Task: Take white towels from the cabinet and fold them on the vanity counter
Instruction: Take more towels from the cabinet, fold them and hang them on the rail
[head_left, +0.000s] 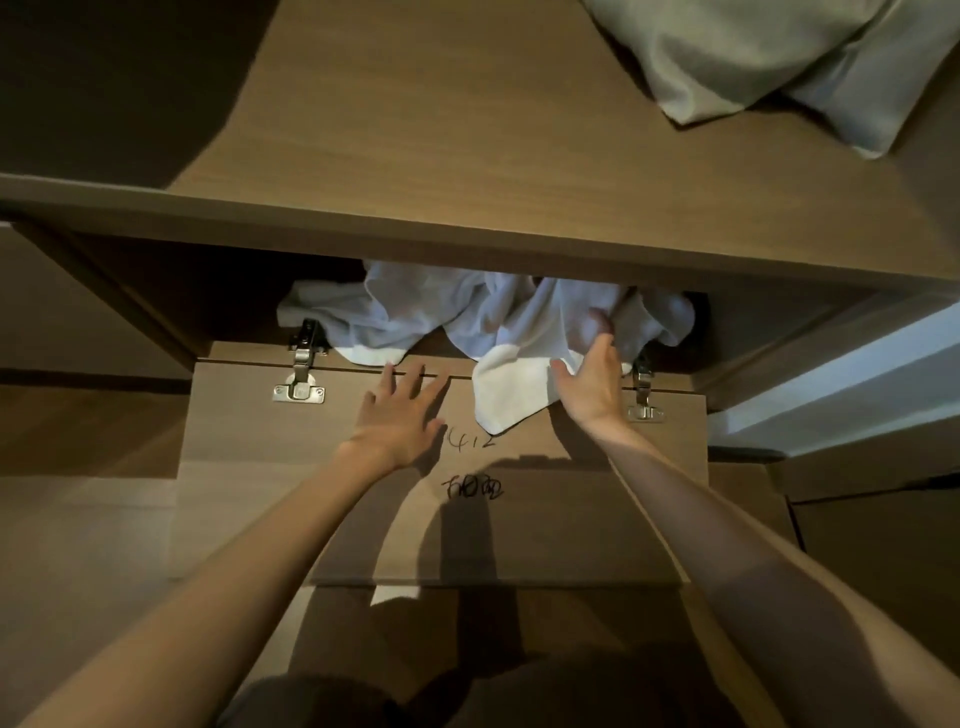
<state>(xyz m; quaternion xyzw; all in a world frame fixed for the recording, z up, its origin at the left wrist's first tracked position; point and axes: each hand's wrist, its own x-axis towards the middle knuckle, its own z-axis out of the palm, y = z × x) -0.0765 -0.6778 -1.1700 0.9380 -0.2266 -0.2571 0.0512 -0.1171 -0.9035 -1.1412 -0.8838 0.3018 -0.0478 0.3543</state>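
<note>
White towels, head view: soft, crumpled, inside open cabinet just beyond both hands, one corner draped over laminate door. Left hand flat, fingers spread, over door. Right hand touches towel, fingertips hidden in folds; grip unclear. Wood-grain counter beyond: folding judged not begun.

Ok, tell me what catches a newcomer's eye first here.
A heap of white towels bunched in the open cabinet under the counter, one corner spilling onto the dropped door. The left hand stretches open across the door; the right hand touches the spilling corner. Grey cloth lies on the counter, top right.
</note>
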